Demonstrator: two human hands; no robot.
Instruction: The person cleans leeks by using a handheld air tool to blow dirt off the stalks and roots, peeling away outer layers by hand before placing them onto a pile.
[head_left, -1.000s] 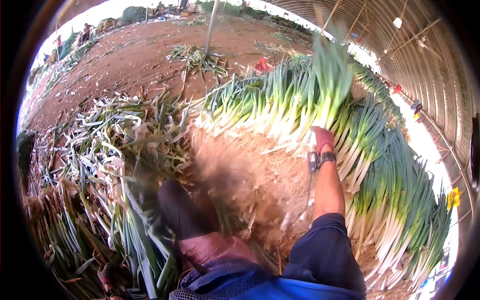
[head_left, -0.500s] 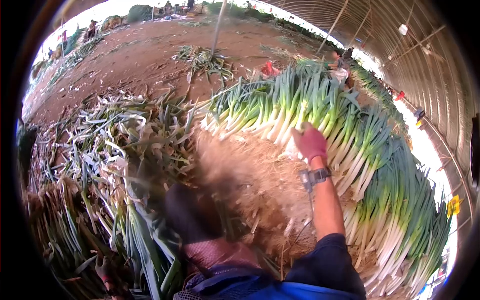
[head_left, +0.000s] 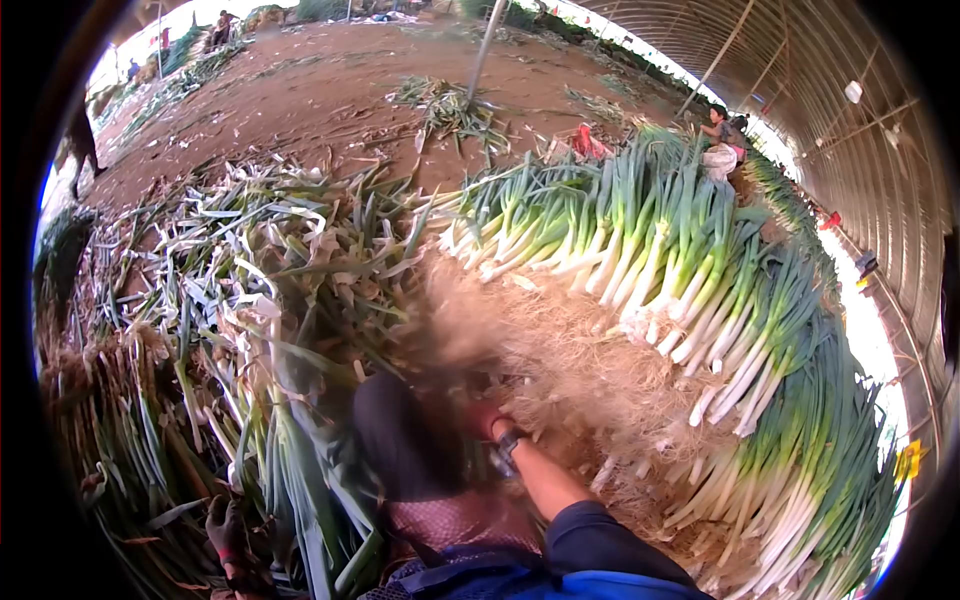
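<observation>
My left hand, in a dark glove, is at the lower left over untrimmed leeks or long green onions. Its fingers are apart, and I see nothing in them. Low beside my dark-clad knee is my right hand in a reddish glove. Blur and shadow hide its fingers. A device is strapped at the right wrist. Cleaned stalks with white bases and green tops lie in a long curved row ahead and to the right, beyond the right hand's reach at this moment.
Stripped leaves heap up at the left. Pale roots litter the soil by the row. A metal pole stands farther back. Another person is low at the row's far end. The arched tunnel wall rises at the right.
My right hand has moved from the bases of the stalks in the row back toward my knee, down and left. My left hand has risen slightly and shows more clearly. The view has shifted a little.
</observation>
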